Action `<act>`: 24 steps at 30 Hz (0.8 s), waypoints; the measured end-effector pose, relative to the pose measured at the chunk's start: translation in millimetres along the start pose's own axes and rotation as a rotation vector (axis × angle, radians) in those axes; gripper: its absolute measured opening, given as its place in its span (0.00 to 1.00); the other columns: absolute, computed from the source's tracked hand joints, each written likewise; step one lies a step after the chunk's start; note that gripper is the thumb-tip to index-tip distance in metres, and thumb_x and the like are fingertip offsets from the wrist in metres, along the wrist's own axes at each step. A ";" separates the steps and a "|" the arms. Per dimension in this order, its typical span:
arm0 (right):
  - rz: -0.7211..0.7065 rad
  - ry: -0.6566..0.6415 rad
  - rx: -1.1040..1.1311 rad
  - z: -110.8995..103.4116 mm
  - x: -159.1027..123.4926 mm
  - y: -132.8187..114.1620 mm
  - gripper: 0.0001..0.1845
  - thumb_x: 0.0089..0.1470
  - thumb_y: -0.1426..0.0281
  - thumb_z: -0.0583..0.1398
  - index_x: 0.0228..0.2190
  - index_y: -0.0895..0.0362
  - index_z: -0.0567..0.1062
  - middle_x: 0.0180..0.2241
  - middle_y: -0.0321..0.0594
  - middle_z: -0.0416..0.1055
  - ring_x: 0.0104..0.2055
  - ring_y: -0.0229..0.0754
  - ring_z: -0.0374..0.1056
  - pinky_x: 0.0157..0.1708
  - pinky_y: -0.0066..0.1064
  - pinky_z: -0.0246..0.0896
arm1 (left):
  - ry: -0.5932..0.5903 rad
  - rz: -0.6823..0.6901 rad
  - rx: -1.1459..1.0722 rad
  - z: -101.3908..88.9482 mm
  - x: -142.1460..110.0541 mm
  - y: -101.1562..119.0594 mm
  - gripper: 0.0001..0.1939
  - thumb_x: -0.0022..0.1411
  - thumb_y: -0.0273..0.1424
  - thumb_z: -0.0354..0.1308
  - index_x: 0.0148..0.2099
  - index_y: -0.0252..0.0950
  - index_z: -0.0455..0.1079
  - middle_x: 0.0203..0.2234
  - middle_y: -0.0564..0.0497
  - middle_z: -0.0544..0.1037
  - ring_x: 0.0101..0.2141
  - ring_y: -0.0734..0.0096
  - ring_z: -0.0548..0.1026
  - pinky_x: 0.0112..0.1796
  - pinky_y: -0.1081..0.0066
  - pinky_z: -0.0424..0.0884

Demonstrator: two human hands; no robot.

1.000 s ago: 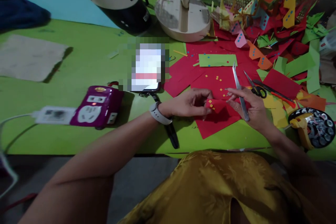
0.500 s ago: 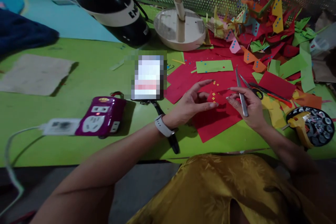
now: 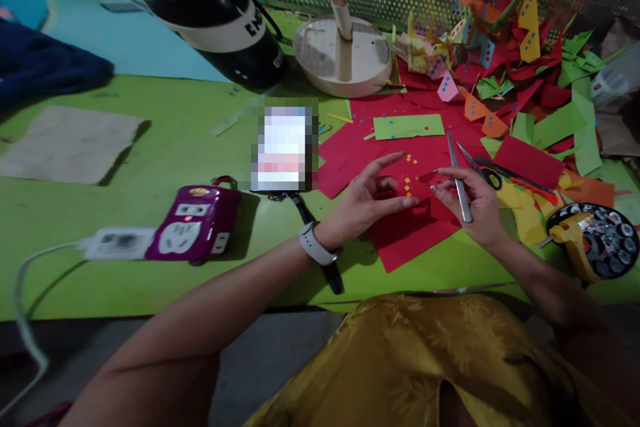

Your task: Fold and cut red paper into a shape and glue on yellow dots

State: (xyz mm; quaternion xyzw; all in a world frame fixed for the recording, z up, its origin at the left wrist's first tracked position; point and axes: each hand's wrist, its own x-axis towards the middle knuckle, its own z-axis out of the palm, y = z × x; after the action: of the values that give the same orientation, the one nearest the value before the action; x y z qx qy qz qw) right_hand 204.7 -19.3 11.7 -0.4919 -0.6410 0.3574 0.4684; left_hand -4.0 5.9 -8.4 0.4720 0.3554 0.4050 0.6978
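My left hand (image 3: 357, 205), with a pale watch band on its wrist, is curled at the edge of a small red paper piece (image 3: 418, 189). Its thumb lies along the near side, and the index finger reaches out above. Small yellow paper diamonds (image 3: 407, 180) show on the red piece, and a few more lie just beyond it. In my right hand (image 3: 477, 207) a pair of silver tweezers (image 3: 459, 177) rests between the fingers, tips pointing away from me. The right thumb and fingertips meet near the piece's right edge; whether they pinch it I cannot tell. Larger red sheets (image 3: 400, 250) lie beneath.
A green strip (image 3: 409, 127) and scissors (image 3: 493, 177) lie beyond my hands. Folded coloured paper (image 3: 483, 47) is heaped at the back right. A phone (image 3: 283, 147), purple socket block (image 3: 195, 223), black bottle (image 3: 225, 27), fan base (image 3: 343, 57) and round black-and-yellow object (image 3: 595, 240) stand around.
My left hand and wrist have shifted very slightly to the right. The right hand keeps its hold on the tweezers in nearly the same place.
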 end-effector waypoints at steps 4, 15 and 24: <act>0.018 0.003 0.016 -0.5 0.8 1.0 0.12 0.55 0.66 0.65 0.43 0.51 0.76 0.30 0.32 0.73 0.31 0.35 0.70 0.34 0.30 0.70 | 0.039 -0.006 -0.067 -0.3 1.1 -0.3 0.34 0.53 0.31 0.71 0.60 0.40 0.65 0.30 0.56 0.78 0.34 0.73 0.79 0.41 0.72 0.76; 0.014 -0.026 0.009 4.4 -2.0 -3.0 0.10 0.55 0.67 0.64 0.41 0.52 0.76 0.29 0.33 0.74 0.31 0.37 0.71 0.35 0.33 0.70 | 0.101 0.061 0.032 6.0 -0.9 3.4 0.34 0.52 0.31 0.71 0.60 0.40 0.65 0.24 0.61 0.70 0.26 0.79 0.72 0.36 0.74 0.75; 0.065 -0.029 0.020 1.9 -0.3 0.8 0.12 0.55 0.65 0.65 0.42 0.51 0.75 0.29 0.33 0.73 0.31 0.36 0.71 0.34 0.31 0.70 | 0.067 0.006 -0.082 1.8 0.6 -1.0 0.36 0.48 0.33 0.74 0.59 0.43 0.66 0.32 0.57 0.74 0.32 0.77 0.75 0.37 0.75 0.73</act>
State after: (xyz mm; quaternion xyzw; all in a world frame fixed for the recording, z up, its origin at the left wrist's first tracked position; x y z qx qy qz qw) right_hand 203.1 -19.4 10.3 -0.5028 -0.6278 0.3858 0.4519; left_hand -2.0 5.6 -8.9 0.4302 0.3601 0.4367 0.7032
